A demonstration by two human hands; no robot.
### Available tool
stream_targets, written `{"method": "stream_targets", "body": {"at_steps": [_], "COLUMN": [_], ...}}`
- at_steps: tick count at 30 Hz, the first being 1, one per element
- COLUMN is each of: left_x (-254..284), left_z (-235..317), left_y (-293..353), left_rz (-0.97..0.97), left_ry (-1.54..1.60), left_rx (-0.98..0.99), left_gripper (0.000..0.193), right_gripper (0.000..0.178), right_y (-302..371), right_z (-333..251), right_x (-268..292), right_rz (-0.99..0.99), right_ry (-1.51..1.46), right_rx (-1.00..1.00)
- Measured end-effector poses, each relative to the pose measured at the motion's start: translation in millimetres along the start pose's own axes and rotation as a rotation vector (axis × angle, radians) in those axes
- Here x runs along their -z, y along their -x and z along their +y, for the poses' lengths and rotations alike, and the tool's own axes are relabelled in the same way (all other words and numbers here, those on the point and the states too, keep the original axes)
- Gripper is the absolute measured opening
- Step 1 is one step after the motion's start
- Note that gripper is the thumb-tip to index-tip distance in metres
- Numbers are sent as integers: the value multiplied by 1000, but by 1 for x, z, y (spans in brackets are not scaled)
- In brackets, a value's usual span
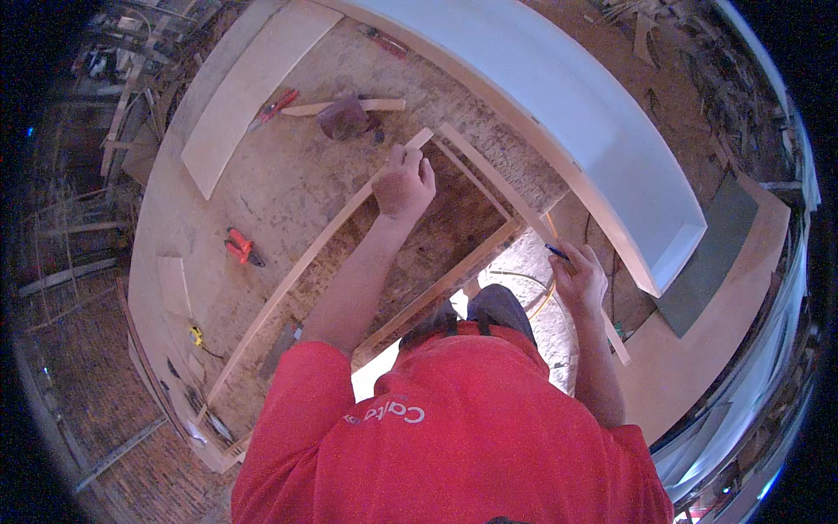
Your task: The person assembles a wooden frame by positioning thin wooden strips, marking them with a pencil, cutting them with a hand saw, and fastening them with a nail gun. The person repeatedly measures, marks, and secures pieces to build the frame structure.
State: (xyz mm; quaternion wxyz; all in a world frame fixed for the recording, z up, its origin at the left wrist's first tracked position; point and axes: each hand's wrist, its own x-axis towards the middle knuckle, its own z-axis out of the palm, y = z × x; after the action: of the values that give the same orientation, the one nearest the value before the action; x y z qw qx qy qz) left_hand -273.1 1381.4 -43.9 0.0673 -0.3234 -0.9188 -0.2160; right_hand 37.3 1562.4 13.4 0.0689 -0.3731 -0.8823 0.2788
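My left hand is closed around a long, narrow wooden strip, close to its far end. The strip runs back toward the near left corner of the workbench. A second wooden strip slants away to the right, its far end close beside the first one's. Beside this second strip my right hand pinches a thin blue pen, its tip pointing toward the wood. Whether the pen touches the strip I cannot tell.
A large white panel with wooden edges stands at the far right. On the bench lie orange-handled pliers, a yellow tape measure, a red-handled tool, a dark brown object and a pale board. Sheets lie to the right.
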Motion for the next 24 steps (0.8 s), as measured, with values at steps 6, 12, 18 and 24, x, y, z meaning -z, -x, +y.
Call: {"method": "stream_targets", "body": {"at_steps": [6, 12, 18, 24], "left_x": [-5, -31, -7, -7], "left_z": [-8, -26, -7, -8], "left_y": [-18, -45, -88, -114], "left_rz": [130, 103, -408, -549], "left_ry": [-2, 230, -53, -124], "left_rx": [-43, -212, -170, -191], "left_gripper": [30, 33, 17, 15], "right_gripper": [29, 30, 30, 31], "right_y": [-7, -6, 2, 15], "right_z": [4, 13, 17, 1], "right_x": [1, 2, 5, 5], "right_rz": [-31, -17, -21, 13], "right_ry": [64, 86, 39, -54], "right_rx": [51, 6, -135, -103]}}
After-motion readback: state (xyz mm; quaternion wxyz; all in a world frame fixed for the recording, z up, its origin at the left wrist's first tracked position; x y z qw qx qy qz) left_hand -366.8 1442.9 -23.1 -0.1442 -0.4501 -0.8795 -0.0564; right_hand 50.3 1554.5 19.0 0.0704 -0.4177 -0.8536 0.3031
